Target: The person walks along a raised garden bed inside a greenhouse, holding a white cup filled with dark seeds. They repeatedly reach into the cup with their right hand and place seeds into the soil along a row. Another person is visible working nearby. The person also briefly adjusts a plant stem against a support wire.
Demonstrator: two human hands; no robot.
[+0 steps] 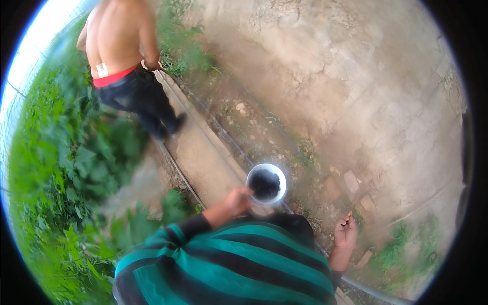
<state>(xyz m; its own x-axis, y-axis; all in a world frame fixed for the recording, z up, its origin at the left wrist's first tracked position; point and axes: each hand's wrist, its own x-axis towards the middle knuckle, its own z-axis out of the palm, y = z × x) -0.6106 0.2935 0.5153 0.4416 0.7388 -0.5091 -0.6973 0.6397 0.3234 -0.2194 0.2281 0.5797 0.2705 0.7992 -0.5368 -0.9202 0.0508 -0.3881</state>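
My left hand (pixel 239 200) is closed on the near left rim of a round white bowl (pixel 283 183), held in front of my body. Dark, loose-looking contents fill the bottom of the bowl; I cannot make out what they are. Off to the right, my right hand (pixel 345 231) is raised apart from the bowl, palm up, with its fingers curled in toward the thumb. Something tiny may be pinched at those fingertips, too small to name.
Ahead on the left, another person (pixel 122 61) in dark trousers stands on a narrow pale path (pixel 198 152). Dense green leafy plants (pixel 66 168) line the left side. A pipe (pixel 221 132) runs along the path. Loose bricks (pixel 351 181) lie by the earthen wall (pixel 386 101) at right.
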